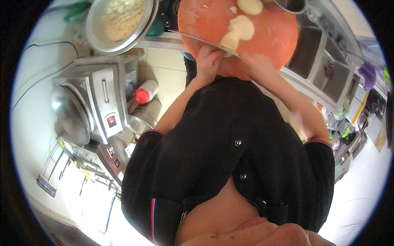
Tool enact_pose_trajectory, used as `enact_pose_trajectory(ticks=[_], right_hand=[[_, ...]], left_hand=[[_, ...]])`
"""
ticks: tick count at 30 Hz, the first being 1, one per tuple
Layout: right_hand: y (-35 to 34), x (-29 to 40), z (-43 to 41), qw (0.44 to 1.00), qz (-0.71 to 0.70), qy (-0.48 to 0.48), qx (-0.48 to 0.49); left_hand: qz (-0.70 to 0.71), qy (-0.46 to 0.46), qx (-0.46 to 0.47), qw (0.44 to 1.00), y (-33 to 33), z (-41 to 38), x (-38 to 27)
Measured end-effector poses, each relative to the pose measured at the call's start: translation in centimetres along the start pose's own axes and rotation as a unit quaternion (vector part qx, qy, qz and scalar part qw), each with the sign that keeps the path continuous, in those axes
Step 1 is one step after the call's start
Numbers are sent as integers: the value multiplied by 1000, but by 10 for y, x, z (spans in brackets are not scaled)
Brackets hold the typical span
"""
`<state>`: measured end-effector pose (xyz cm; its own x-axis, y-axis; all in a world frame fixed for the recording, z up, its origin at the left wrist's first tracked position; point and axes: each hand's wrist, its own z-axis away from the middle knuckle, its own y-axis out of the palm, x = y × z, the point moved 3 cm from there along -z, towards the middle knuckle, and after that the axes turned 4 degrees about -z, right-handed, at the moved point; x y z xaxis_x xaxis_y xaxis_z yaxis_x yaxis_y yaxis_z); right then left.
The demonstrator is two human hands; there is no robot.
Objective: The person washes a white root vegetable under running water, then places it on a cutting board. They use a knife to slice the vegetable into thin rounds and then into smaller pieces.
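On the round orange cutting board (274, 37) lie pale slices (241, 27), apparently of peeled potato, and a whole peeled piece (250, 5) at the far side. My right hand (260, 66), slightly blurred, grips a knife (200, 40) by the handle end. Its thin blade points left across the board's near part, past the left rim. My left hand (210, 63) is curled close against the near side of the blade, its fingers on a pale potato piece (227, 55). That piece is mostly hidden by the fingers and the blade.
Steel bowls (95, 37) with pale shredded food stand left of the board. A metal container (289, 4) borders its far right. Steel trays (329, 83), one holding purple shreds, sit to the right. At lower left is a steel appliance (103, 98), near a red-capped bottle (150, 90).
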<state>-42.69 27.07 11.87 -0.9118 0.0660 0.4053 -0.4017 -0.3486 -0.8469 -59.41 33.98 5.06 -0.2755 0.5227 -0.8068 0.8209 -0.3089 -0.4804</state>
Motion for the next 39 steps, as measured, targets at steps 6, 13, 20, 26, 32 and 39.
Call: enact_pose_trajectory(ticks=[6, 13, 20, 26, 32, 39], right_hand=[[4, -15, -8, 995, -66, 12, -76], [-35, 6, 28, 997, -40, -16, -61], [-33, 10, 37, 999, -32, 6, -36], [-25, 7, 36, 999, -25, 1, -20], [-19, 10, 22, 999, -37, 17, 13], [2, -10, -11, 998, -55, 23, -30]], left_hand=[[13, 7, 1, 1000, -1, 0, 0], [-2, -17, 2, 1000, 1, 3, 3], [-19, -32, -7, 999, -1, 5, 2], [-15, -36, -15, 999, -1, 6, 3], [-22, -25, -5, 999, -1, 8, 5], [-4, -10, 8, 1000, 0, 6, 4]])
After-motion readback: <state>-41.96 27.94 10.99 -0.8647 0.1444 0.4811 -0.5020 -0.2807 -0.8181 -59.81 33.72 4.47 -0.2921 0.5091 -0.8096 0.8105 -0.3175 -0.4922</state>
